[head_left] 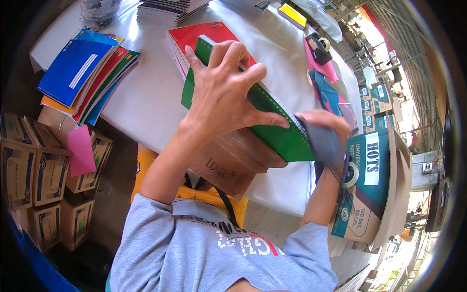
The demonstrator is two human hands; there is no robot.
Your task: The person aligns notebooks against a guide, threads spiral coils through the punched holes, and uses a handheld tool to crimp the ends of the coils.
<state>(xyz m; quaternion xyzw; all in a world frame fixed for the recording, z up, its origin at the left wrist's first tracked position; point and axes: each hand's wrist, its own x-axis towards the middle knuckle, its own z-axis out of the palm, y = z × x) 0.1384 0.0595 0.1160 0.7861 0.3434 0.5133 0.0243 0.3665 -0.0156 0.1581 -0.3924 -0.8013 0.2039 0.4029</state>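
Note:
My left hand (pixel 219 90) grips a green notebook (pixel 275 129) from above, thumb and fingers spread across its bound edge. The notebook is tilted on that edge, which shows a row of punched holes. Dark wire coil (pixel 302 129) runs along the edge's right end. Beside that end is my right hand (pixel 327 120), smeared by motion, with a dark grey blur over its palm and wrist. Whether its fingers hold anything is hidden. Under the green notebook lies a brown cardboard piece (pixel 224 168) with handwriting. A red notebook (pixel 206 31) rests just behind.
Stacked notebooks with a blue cover (pixel 78 68) on top sit at the table's left. Cartons (pixel 51 170) stand lower left. At right are an open teal carton (pixel 362 194), a tape roll (pixel 351 174) and a tape dispenser (pixel 320 50). Spiral notebooks (pixel 170 12) are piled at the back.

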